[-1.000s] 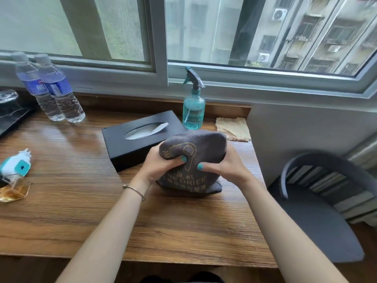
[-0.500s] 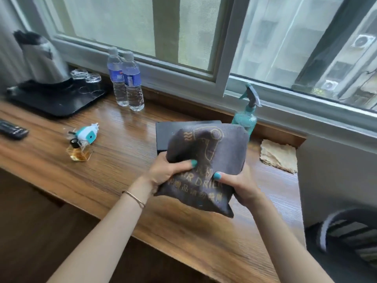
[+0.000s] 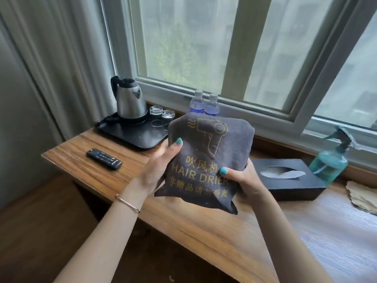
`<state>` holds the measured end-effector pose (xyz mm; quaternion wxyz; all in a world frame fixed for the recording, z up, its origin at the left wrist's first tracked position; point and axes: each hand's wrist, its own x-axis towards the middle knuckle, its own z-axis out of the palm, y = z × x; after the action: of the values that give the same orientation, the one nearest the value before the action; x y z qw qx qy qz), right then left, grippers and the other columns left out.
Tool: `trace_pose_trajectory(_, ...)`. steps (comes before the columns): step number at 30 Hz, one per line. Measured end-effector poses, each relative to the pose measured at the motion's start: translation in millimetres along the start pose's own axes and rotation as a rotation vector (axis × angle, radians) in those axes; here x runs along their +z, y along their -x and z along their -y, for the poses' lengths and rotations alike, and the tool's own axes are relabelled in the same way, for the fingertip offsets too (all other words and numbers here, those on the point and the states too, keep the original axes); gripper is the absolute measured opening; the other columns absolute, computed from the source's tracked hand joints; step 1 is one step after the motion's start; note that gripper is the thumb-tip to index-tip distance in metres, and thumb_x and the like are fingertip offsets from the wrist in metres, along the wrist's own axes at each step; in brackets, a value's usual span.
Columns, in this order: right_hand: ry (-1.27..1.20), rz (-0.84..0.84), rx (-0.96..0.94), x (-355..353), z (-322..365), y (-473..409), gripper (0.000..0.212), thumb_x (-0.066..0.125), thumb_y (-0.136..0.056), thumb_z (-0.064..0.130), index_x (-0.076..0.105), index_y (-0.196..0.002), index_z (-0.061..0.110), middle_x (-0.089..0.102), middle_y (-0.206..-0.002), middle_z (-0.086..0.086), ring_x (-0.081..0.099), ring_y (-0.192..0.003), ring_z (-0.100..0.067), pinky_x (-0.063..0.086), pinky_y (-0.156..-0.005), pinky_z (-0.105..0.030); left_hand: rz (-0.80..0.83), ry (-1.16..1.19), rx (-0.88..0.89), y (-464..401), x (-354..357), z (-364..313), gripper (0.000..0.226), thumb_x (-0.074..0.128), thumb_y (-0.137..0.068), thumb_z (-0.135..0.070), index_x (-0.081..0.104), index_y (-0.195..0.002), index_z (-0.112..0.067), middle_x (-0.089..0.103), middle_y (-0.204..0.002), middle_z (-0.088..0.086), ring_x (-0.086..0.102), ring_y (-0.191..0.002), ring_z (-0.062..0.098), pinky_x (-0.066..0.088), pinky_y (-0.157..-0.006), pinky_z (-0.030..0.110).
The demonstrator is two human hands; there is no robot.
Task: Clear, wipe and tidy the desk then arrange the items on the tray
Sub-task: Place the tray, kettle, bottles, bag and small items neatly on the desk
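Desk (image 3: 204,227): wooden top under the window, carrying everything below.
Tray (image 3: 140,137): black, at the desk's far left end; holds a steel kettle (image 3: 128,100) on its base and 2 upturned clear glasses (image 3: 162,115) beside it.
Hair dryer bag (image 3: 206,160): dark grey cloth pouch with gold print, bulging, lifted clear of the desk between both hands, just right of the tray.
Tissue box (image 3: 289,180): black, a white tissue showing in its slot, right of the bag.
Spray bottle (image 3: 330,162): teal, partly filled with liquid, behind the box.
Left hand (image 3: 161,160): grips the bag's left edge, thumb on the front.
Right hand (image 3: 242,176): grips the bag's lower right, thumb on the front.
Water bottles (image 3: 205,105): 2, capped, behind the bag.
Remote (image 3: 104,159): black, flat on the desk before the tray.
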<state>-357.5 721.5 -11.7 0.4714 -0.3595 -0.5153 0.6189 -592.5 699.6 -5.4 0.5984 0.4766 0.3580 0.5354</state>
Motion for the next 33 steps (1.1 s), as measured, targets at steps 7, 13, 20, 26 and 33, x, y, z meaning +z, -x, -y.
trace_pose_trajectory(7, -0.066, -0.073, 0.047, 77, -22, -60, 0.117, 0.094, -0.035, 0.02, 0.038, -0.136, 0.0, 0.064, -0.112, -0.017, 0.068, -0.094, -0.03, 0.058, -0.075, -0.04, 0.034, -0.156, 0.116, -12, -101, -26, 0.11, 0.084, -0.067, -0.001, 0.021, -0.15, -0.035, 0.064, -0.127, -0.002, 0.061, -0.118, 0.021, 0.054, -0.088, 0.038)
trace_pose_trajectory(13, -0.018, -0.078, 0.064, 109, -32, -132, 0.111, 0.096, -0.039, 0.026, 0.042, -0.133, 0.001, 0.064, -0.114, -0.018, 0.067, -0.099, -0.031, 0.058, -0.079, -0.041, -0.011, -0.248, 0.143, -61, -168, -36, 0.084, 0.091, -0.061, -0.017, 0.049, -0.132, -0.034, 0.069, -0.118, -0.003, 0.065, -0.111, 0.017, 0.055, -0.082, 0.029)
trace_pose_trajectory(20, 0.004, -0.098, 0.021, 123, -57, -248, 0.095, 0.096, -0.039, 0.026, 0.05, -0.123, 0.017, 0.065, -0.117, -0.012, 0.069, -0.102, -0.024, 0.057, -0.08, -0.035, -0.109, -0.444, 0.176, -152, -240, -41, 0.077, 0.092, -0.056, -0.038, 0.055, -0.123, -0.035, 0.068, -0.116, -0.011, 0.061, -0.112, 0.005, 0.052, -0.088, 0.023)
trace_pose_trajectory(26, -0.001, -0.124, 0.032, 122, -83, -313, 0.104, 0.091, -0.044, 0.022, 0.043, -0.135, 0.011, 0.061, -0.125, -0.015, 0.064, -0.112, -0.031, 0.056, -0.086, -0.04, -0.134, -0.515, 0.172, -215, -279, -30, 0.092, 0.09, -0.054, -0.04, 0.046, -0.134, -0.033, 0.062, -0.126, -0.005, 0.056, -0.121, 0.01, 0.049, -0.1, 0.033)
trace_pose_trajectory(33, 0.079, -0.163, 0.062, 123, -110, -361, 0.097, 0.099, -0.043, 0.019, 0.051, -0.127, 0.014, 0.063, -0.124, -0.014, 0.063, -0.114, -0.032, 0.053, -0.093, -0.051, -0.115, -0.647, 0.16, -269, -321, -10, 0.077, 0.09, -0.062, -0.022, 0.048, -0.126, -0.033, 0.06, -0.119, -0.019, 0.055, -0.117, 0.002, 0.048, -0.101, 0.034)
